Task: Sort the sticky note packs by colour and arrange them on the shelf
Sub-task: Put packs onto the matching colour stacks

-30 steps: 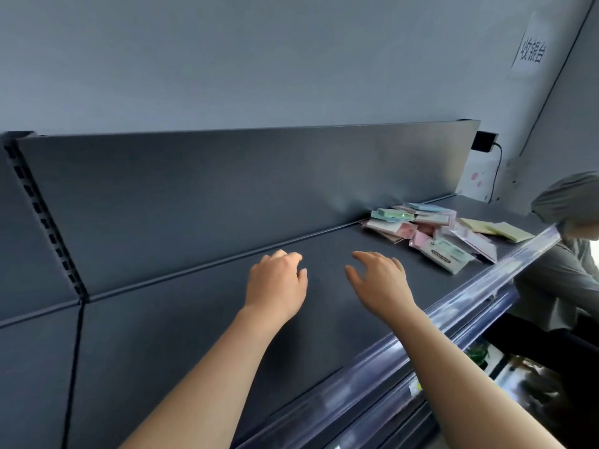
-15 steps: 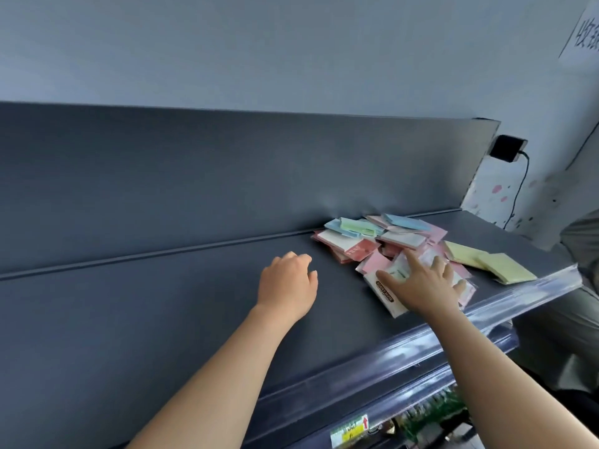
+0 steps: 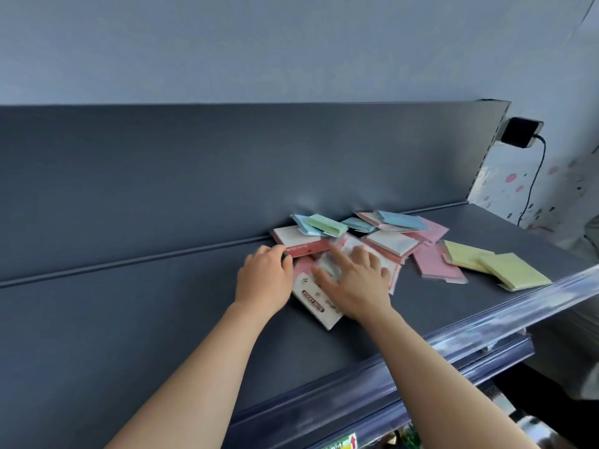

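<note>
Dark grey shelf [image 3: 162, 319], matte, with a matching back panel [image 3: 194, 173] behind it and a clear plastic strip [image 3: 486, 319] along the front edge. Pale blue-grey wall [image 3: 291, 43] above. Far right, I see a black plug [image 3: 522, 131], its cable [image 3: 534, 176] hanging beside a panel with pink dots [image 3: 505, 179].

The sticky note packs [image 3: 392, 244] lie in a mixed heap at the shelf's right, against the back panel: blue, green, pink. Two yellow packs [image 3: 515, 270] lie just right of the heap, nearer the strip.

Left hand [image 3: 264, 280]: fingers curled at a red-edged pack [image 3: 301, 246]; whether they grip it, I cannot tell. Right hand [image 3: 353, 283]: flat, fingers spread, resting on a labelled pack [image 3: 319, 303].
</note>
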Demonstrator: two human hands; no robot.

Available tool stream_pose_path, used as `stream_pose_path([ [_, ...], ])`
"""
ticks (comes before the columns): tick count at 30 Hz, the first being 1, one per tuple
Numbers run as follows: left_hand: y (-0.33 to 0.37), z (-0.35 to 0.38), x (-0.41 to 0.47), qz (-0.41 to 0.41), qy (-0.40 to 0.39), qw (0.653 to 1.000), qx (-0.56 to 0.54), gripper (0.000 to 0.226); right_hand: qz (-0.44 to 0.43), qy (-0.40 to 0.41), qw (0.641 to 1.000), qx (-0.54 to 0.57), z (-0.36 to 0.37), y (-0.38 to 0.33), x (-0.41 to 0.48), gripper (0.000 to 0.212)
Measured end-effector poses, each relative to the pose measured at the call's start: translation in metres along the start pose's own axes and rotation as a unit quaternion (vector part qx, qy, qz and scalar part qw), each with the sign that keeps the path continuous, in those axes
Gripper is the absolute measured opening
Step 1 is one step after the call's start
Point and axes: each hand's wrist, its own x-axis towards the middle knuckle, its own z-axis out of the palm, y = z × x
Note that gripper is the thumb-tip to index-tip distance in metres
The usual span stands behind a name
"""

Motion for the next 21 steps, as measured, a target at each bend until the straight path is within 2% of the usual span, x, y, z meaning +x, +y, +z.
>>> stream_pose_path([
  [2, 0.001, -0.001, 0.005, -0.001, 0.017, 1.0, 0.005, 0.034, -0.026, 0.022, 0.995, 0.091, -0.005, 0.001, 0.01, 0.059],
  [4, 0.006, 0.001, 0.011, -0.003, 0.017, 1.0, 0.021, 0.04, -0.032, 0.078, 0.984, 0.158, -0.013, 0.016, 0.022, 0.052],
  [7, 0.02, 0.01, 0.021, -0.001, 0.001, 0.999, 0.051, 0.055, 0.002, 0.125, 0.988, 0.094, -0.023, 0.049, 0.044, 0.05],
  [10, 0.037, 0.021, 0.032, 0.003, -0.042, 0.995, 0.087, 0.069, 0.058, 0.068, 0.996, 0.017, -0.028, 0.075, 0.068, 0.059],
  [17, 0.054, 0.044, 0.055, -0.042, -0.135, 0.981, 0.133, 0.089, 0.113, -0.028, 0.993, -0.004, -0.017, 0.099, 0.121, 0.074],
  [21, 0.045, 0.051, 0.053, -0.056, -0.156, 0.978, 0.127, 0.09, 0.093, -0.017, 0.996, -0.01, -0.009, 0.101, 0.122, 0.071],
])
